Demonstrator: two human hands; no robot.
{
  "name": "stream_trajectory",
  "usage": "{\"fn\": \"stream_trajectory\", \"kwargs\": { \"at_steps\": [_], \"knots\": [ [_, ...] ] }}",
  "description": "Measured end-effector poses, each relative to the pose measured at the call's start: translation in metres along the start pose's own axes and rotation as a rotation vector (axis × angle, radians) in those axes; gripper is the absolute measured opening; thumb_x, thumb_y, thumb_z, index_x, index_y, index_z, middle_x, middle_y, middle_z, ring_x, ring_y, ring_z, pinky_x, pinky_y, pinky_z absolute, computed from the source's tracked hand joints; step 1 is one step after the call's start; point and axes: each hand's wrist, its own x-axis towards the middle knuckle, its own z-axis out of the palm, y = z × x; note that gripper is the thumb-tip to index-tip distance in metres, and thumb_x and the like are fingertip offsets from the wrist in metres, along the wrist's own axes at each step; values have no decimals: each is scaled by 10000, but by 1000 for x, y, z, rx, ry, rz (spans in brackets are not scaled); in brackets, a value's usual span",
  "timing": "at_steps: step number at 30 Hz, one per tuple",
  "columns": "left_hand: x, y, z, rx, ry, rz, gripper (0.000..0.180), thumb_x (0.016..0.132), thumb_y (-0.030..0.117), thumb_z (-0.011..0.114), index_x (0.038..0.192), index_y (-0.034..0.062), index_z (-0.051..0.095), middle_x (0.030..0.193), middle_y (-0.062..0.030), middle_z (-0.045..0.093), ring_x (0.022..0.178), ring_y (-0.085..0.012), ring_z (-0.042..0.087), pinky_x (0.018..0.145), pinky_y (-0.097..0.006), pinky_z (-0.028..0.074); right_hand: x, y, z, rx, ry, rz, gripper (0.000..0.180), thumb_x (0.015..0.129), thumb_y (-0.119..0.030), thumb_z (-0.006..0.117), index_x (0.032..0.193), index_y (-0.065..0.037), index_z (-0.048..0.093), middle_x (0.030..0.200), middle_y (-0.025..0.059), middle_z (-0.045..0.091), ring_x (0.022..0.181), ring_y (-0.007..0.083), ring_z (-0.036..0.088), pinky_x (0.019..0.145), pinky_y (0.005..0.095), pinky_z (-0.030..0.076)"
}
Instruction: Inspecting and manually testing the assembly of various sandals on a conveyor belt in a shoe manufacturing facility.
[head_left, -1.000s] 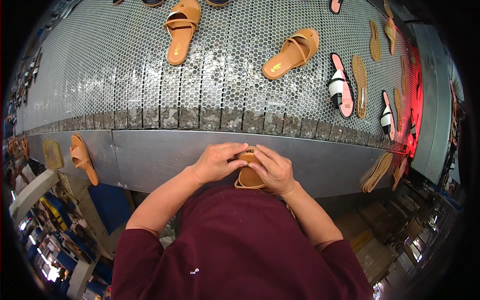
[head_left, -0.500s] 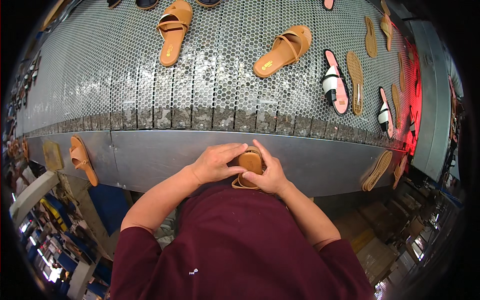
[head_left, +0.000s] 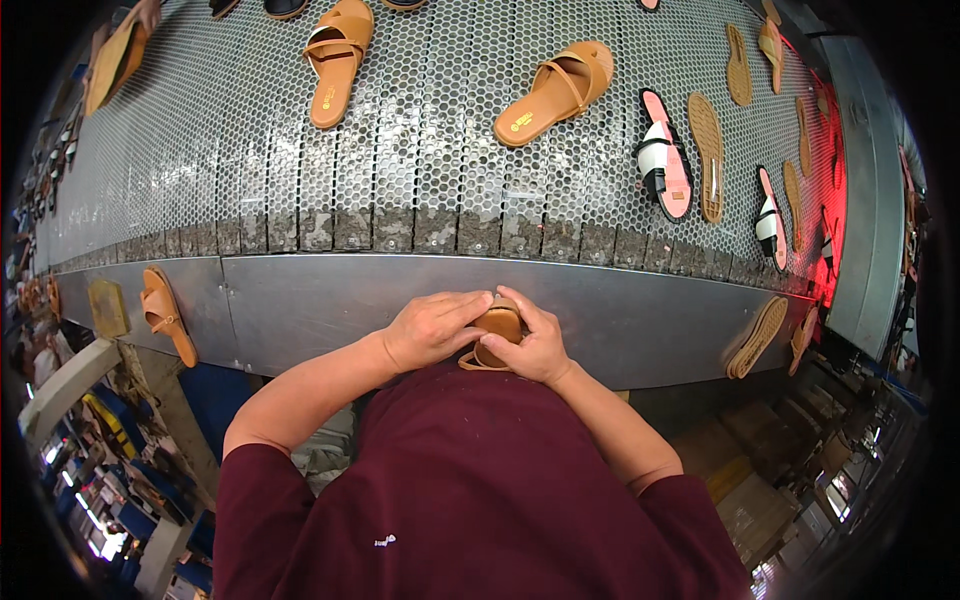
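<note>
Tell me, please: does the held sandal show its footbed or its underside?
Footbed: the sandal shows a smooth brown face between left hand and right hand, a strap near the maroon shirt.

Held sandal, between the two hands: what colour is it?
The held sandal is tan-brown, seen best in the head view.

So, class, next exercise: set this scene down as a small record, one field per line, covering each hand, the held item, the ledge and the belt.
Held item: tan sandal, close to the dark red shirt
Left hand: at the sandal's left edge
Right hand: grips its right side, thumb over the insole
Metal ledge: strappy sandal at left, tan sole at right
Honeycomb belt: two tan slides, pink-and-white sandals, more soles
</note>
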Motion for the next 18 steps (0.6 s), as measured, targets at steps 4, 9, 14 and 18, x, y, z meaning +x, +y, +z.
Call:
{"fn": "stream_trajectory", "kwargs": {
  "at_steps": [4,9,14,18],
  "knots": [
    [1,2,4,22,12,20,476,778,108,782,1210,7,610,1129,-155,691,977,-298,697,812,-357,584,-1,1,-1,-30,44,-39,597,767,-202,824,1271,8,582,1050,166,704,912,265,712,804,342,561],
    [6,9,8,42,11,16,426,791,86,766,1182,-4,623,1118,-166,691,972,-295,699,814,-356,586,-2,3,-7,-54,60,-72,545,789,-182,802,1252,15,594,1013,171,701,877,287,708,780,349,556],
    [9,12,12,55,18,30,417,796,85,762,1178,-7,624,1096,-167,695,959,-302,702,810,-356,587,-3,3,-12,-66,73,-93,515,811,-184,788,1244,18,597,988,172,700,863,300,703,780,354,551],
    [11,14,15,56,-2,36,514,769,53,781,1238,-18,584,1099,-186,687,926,-323,698,783,-363,580,-4,4,-15,-49,95,-87,447,844,-191,763,1208,22,616,956,171,700,832,294,704,744,351,548]
  ]
}}
